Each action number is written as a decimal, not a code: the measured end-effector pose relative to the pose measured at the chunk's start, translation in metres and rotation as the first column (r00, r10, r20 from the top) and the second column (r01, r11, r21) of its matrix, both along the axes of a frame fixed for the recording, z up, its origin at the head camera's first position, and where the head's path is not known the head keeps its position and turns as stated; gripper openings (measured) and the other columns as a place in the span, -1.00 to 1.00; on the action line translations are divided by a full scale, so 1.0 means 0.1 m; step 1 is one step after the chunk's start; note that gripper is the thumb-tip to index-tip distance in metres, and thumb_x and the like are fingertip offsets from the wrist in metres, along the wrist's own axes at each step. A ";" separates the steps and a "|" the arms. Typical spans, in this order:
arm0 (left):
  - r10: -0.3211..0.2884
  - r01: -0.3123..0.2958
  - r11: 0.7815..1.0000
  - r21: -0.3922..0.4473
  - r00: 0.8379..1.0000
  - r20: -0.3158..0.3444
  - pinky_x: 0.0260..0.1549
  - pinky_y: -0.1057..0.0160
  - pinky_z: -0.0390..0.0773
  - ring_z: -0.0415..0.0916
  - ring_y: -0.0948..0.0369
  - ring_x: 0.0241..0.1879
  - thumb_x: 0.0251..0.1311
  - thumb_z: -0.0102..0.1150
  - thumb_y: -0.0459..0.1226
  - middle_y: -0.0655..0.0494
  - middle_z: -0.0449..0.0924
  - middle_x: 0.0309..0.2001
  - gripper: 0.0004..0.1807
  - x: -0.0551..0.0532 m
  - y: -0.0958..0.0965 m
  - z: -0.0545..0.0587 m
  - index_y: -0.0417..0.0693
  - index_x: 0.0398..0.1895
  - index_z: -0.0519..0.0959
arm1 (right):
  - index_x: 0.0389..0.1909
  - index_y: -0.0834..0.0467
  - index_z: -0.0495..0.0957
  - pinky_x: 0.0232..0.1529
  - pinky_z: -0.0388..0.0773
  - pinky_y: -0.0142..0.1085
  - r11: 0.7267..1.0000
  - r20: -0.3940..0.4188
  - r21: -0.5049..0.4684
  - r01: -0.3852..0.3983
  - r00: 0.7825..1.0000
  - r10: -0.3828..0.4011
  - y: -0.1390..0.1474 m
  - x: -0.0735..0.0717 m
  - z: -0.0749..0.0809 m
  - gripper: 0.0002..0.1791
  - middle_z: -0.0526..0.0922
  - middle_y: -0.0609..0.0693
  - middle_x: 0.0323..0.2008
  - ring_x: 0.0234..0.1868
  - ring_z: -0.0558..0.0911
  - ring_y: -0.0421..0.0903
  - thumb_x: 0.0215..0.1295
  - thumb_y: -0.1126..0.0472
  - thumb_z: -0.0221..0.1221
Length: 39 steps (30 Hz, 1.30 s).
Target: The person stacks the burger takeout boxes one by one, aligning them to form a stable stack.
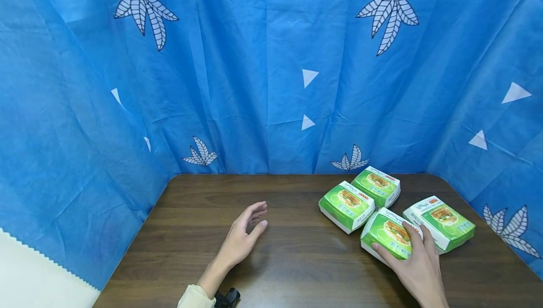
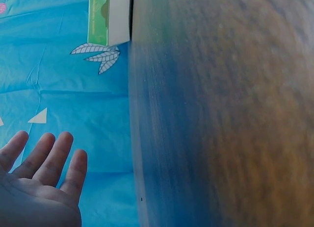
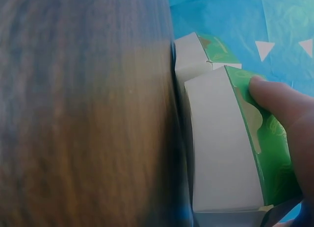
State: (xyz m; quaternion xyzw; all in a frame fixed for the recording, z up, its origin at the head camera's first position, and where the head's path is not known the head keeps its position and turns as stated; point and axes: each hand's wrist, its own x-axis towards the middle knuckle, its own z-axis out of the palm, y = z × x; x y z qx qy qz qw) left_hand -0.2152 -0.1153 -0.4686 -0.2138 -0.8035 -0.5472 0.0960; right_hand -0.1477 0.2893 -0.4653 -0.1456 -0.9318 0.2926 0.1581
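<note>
My right hand (image 1: 417, 263) grips a green and white burger box (image 1: 383, 235), the front one of a group on the right of the table. Its thumb lies on the green face near the box's left side, and the fingers reach over the far right side. In the right wrist view the thumb (image 3: 282, 102) overlaps the green face, with the white side of the box (image 3: 225, 143) toward the camera. My left hand (image 1: 242, 239) is held over the left-middle of the table, fingers extended and holding nothing. The left wrist view shows its spread fingers (image 2: 54, 161).
Close around the gripped box are three similar boxes: one at left (image 1: 346, 206), one behind (image 1: 376, 186) and one at right (image 1: 441, 220). All are on the dark wooden table (image 1: 191, 223). A blue patterned curtain (image 1: 263, 86) hangs along the back and sides.
</note>
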 end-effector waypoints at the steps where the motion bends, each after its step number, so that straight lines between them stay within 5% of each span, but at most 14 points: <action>1: 0.001 -0.001 1.000 -0.002 1.000 -0.002 0.31 -0.02 0.48 0.54 0.08 0.29 0.48 0.18 -0.23 0.13 0.55 0.31 -0.50 0.00 0.00 0.00 0.13 0.44 0.41 | 0.49 0.35 0.19 0.26 0.14 0.45 1.000 -0.007 0.001 0.000 1.000 0.000 0.00 0.00 0.00 0.22 -0.06 0.56 0.50 0.43 0.06 0.54 0.02 -0.34 0.48; 23: 0.000 0.000 1.000 0.007 1.000 0.011 0.27 -0.01 0.51 0.58 0.12 0.24 0.47 0.19 -0.23 0.09 0.57 0.30 -0.51 0.02 -0.02 0.03 0.06 0.43 0.43 | 0.48 0.33 0.22 0.33 0.04 0.45 1.000 -0.054 -0.019 0.005 0.999 -0.006 -0.04 0.02 0.04 0.19 -0.11 0.52 0.54 0.48 -0.01 0.52 0.00 -0.25 0.54; 39: -0.004 0.004 1.000 -0.014 1.000 0.003 0.28 -0.04 0.50 0.57 0.11 0.26 0.47 0.19 -0.22 0.00 0.56 0.30 -0.50 0.01 -0.03 0.03 0.04 0.43 0.41 | 0.46 0.32 0.28 0.31 0.05 0.48 1.000 -0.161 0.003 -0.010 0.987 0.010 -0.10 0.03 0.13 0.13 -0.08 0.49 0.55 0.50 0.01 0.51 -0.01 -0.17 0.56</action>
